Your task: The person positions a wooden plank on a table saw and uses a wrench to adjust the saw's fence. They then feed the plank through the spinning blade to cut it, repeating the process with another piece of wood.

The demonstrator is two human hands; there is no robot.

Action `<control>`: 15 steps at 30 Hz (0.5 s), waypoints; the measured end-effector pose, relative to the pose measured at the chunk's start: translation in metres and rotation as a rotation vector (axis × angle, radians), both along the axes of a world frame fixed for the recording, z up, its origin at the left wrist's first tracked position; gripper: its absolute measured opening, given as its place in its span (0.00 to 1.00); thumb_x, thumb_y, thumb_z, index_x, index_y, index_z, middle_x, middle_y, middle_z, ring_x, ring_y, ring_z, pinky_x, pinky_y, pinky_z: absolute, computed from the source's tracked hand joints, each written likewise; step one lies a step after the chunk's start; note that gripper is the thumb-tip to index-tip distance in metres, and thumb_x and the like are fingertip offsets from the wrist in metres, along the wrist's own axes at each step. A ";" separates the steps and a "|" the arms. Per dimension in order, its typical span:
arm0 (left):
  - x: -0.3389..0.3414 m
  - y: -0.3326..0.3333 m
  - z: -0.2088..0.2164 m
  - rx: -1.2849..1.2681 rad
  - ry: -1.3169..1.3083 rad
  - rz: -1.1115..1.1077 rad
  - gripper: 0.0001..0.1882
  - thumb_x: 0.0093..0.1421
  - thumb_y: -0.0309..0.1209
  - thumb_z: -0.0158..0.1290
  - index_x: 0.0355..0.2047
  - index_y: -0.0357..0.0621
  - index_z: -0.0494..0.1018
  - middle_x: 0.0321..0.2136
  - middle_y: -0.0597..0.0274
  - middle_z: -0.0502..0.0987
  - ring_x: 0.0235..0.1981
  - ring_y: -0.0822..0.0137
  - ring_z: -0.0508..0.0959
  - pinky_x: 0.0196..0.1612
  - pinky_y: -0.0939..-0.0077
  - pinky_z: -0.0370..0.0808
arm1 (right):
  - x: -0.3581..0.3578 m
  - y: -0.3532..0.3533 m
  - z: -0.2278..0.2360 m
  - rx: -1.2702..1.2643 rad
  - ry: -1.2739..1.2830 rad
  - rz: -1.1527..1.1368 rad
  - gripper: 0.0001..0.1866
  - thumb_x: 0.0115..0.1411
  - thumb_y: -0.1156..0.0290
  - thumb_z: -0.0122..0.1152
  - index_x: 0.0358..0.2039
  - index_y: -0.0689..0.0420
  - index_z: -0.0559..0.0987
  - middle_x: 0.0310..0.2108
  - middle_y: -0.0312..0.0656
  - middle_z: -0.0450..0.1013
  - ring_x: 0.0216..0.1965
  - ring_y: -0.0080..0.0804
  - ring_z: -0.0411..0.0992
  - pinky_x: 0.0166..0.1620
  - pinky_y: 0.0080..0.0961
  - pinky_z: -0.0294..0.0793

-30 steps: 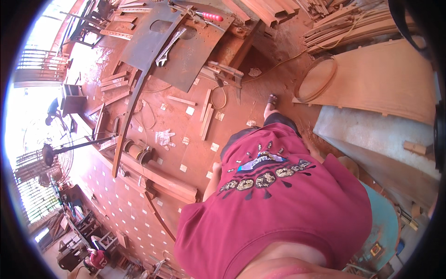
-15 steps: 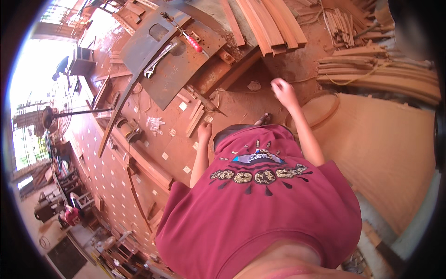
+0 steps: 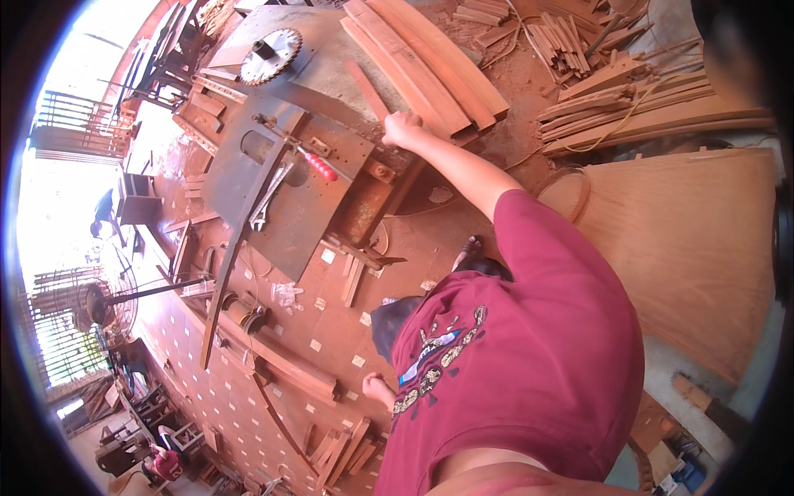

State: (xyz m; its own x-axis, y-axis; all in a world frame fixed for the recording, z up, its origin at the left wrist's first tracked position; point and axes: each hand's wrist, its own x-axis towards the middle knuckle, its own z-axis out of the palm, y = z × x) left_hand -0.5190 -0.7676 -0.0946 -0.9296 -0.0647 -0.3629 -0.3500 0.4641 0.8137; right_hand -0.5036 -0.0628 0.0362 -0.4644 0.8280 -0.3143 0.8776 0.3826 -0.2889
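My right hand (image 3: 403,130) reaches forward over the machine table, its fingers closed at the near end of a thin wooden strip (image 3: 365,88). The hand covers that end of the strip. Beside the strip, to the right, lie several long reddish boards (image 3: 430,62). Left of the hand, a clamp with a red handle (image 3: 318,165) rests on the rusty metal table (image 3: 285,240). An adjustable wrench (image 3: 269,198) lies near it. My left hand (image 3: 377,388) hangs low beside my body, fingers curled, with nothing visible in it.
A round saw blade (image 3: 271,56) lies at the far end of the table. Stacked curved wood pieces (image 3: 653,116) and a large wooden panel (image 3: 678,256) are on the right. A curved bar (image 3: 219,310) juts out left. A standing fan (image 3: 103,302) is farther left.
My right hand has moved forward and left to the strip's end. My left hand has drawn back toward my body. My view has shifted, bringing the saw blade into sight.
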 end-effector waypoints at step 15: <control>-0.298 -0.013 -0.055 0.140 -0.271 -0.438 0.12 0.64 0.22 0.44 0.27 0.42 0.75 0.21 0.62 0.77 0.19 0.72 0.74 0.20 0.78 0.69 | 0.090 -0.213 0.066 -0.679 1.223 -0.736 0.14 0.66 0.56 0.63 0.42 0.54 0.79 0.23 0.23 0.69 0.14 0.09 0.56 0.17 0.14 0.50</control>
State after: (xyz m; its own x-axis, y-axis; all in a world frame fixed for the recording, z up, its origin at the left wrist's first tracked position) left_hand -0.8174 -0.7802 -0.1492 -0.7302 0.3752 -0.5710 -0.3540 0.5071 0.7858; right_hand -0.4136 -0.2753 0.1020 -0.2811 0.8440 -0.4568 -0.0774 -0.4943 -0.8658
